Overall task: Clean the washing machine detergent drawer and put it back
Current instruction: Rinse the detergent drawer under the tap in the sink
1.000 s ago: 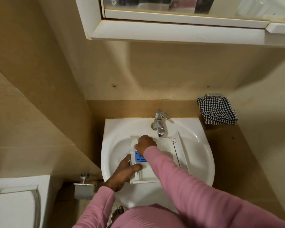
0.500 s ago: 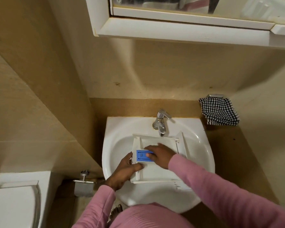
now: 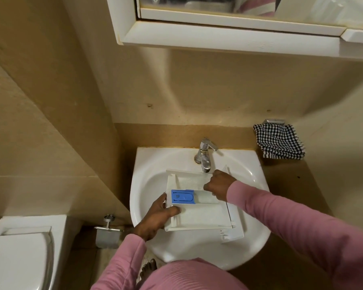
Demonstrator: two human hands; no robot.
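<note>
White plastic detergent drawer (image 3: 201, 217), blue insert (image 3: 182, 196) markings unreadable. Left hand (image 3: 157, 216) grips its 9 o'clock edge; right hand (image 3: 219, 186), can't tell.

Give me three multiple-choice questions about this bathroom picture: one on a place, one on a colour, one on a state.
1. Where does the detergent drawer lie?
A. on the toilet lid
B. in the sink
C. on the floor

2. What colour is the drawer's insert?
A. red
B. blue
C. green

3. What is the left hand doing?
A. gripping the drawer's left edge
B. hanging idle
C. turning the tap

Answers:
1 B: it rests inside the sink.
2 B: the piece is plainly blue.
3 A: its thumb lies over that edge.
</note>
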